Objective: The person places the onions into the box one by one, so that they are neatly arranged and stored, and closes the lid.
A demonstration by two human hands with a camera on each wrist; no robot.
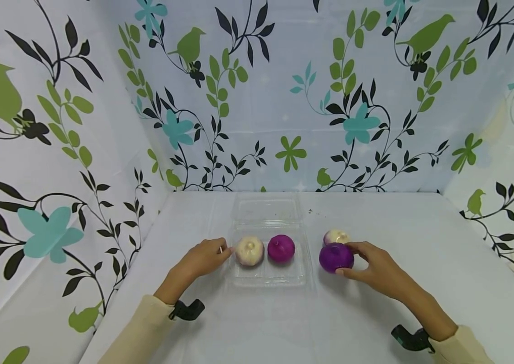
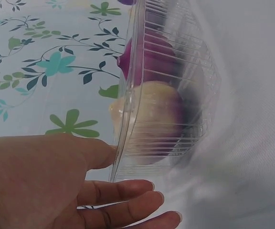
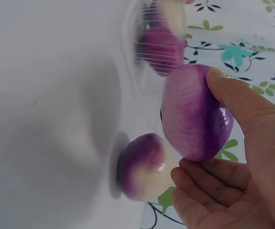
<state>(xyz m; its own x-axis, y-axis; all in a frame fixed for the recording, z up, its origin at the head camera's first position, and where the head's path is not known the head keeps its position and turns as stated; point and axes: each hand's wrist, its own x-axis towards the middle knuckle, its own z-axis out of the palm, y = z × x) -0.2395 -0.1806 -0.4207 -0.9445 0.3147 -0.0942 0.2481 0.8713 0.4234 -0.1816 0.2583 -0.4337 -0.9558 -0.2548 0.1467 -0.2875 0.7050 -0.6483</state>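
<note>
A clear plastic clamshell container [image 1: 268,280] holds a cream turnip [image 1: 249,251] and a magenta turnip [image 1: 281,248] side by side. At its left rim, my left hand [image 1: 205,257] pinches the edge, thumb on one side and fingers on the other. My right hand [image 1: 377,268] grips a purple turnip [image 1: 336,258] between thumb and fingertips, to the right of the container. In the right wrist view this turnip [image 3: 195,114] is glossy, with a paler side. Just behind it, a cream-and-purple turnip [image 3: 147,168] rests on the table, partly hidden in the head view.
The container's raised lid [image 1: 266,208] stands open at the back. The white table [image 1: 261,323] meets a leaf-and-bird patterned cloth [image 1: 279,101] behind and at both sides. Small dark specks [image 1: 310,211] lie right of the lid.
</note>
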